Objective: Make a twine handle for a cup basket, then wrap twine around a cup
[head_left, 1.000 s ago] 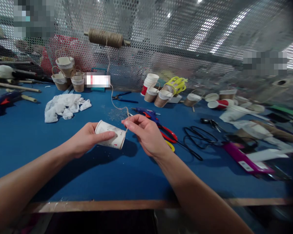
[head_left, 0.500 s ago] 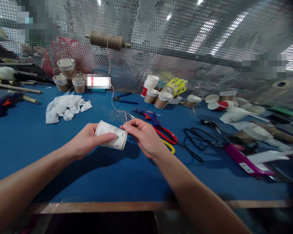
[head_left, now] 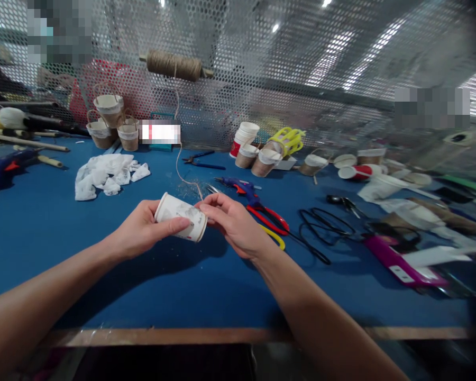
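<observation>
My left hand [head_left: 143, 230] is wrapped round a white paper cup [head_left: 178, 216] lying on its side above the blue table [head_left: 206, 286], its base pointing right. My right hand [head_left: 234, 225] pinches the end of a brown twine strand [head_left: 178, 153] against the cup's base. The strand runs up to a twine spool [head_left: 174, 64] mounted on the perforated metal screen at the back.
A blue glue gun [head_left: 238, 186], red and yellow-handled scissors [head_left: 272, 225] and a black cord [head_left: 321, 227] lie right of my hands. Twine-wrapped cups [head_left: 111, 124], a stack of white cups [head_left: 244, 136], crumpled white cloth [head_left: 103, 174] and pliers [head_left: 198, 157] sit further back. Clutter fills the right side.
My right hand has moved left and closer, bringing the twine end onto the cup's base. The cup has turned slightly in my left hand.
</observation>
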`<state>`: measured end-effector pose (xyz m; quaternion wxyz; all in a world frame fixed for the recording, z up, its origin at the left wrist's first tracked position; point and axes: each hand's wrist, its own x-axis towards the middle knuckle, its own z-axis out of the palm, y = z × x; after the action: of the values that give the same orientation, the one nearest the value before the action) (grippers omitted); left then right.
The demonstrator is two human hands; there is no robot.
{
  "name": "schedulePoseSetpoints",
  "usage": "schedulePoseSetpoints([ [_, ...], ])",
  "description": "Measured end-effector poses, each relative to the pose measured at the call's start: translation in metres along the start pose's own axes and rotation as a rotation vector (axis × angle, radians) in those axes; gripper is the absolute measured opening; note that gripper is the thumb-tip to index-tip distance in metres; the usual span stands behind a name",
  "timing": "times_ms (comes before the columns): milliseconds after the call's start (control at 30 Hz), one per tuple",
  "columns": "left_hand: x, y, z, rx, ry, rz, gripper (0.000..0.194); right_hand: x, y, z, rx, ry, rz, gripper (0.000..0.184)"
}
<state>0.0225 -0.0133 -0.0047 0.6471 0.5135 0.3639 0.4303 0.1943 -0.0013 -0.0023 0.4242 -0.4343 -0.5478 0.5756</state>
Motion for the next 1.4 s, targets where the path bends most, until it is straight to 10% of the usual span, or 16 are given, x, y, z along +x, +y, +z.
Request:
schedulePoseSetpoints([
  [233,0.003,0.002,0.001,-0.195,0.130,-0.094,0.013,0.000,0.005,-0.003,-0.239,0.205,-0.252,0.024],
  [567,0.006,0.002,0.002,-0.159,0.227,-0.117,0.014,-0.010,-0.005,0.004,-0.546,0.011,-0.319,0.011],
  [1167,0.004,-0.003,0.000,-0.038,0.146,-0.019,0.020,-0.003,-0.002,0.001,-0.271,0.045,-0.113,0.018],
  [1400,0.002,-0.003,0.002,0.164,0.101,0.042,0.018,-0.002,0.001,-0.001,-0.492,0.092,-0.321,0.018],
])
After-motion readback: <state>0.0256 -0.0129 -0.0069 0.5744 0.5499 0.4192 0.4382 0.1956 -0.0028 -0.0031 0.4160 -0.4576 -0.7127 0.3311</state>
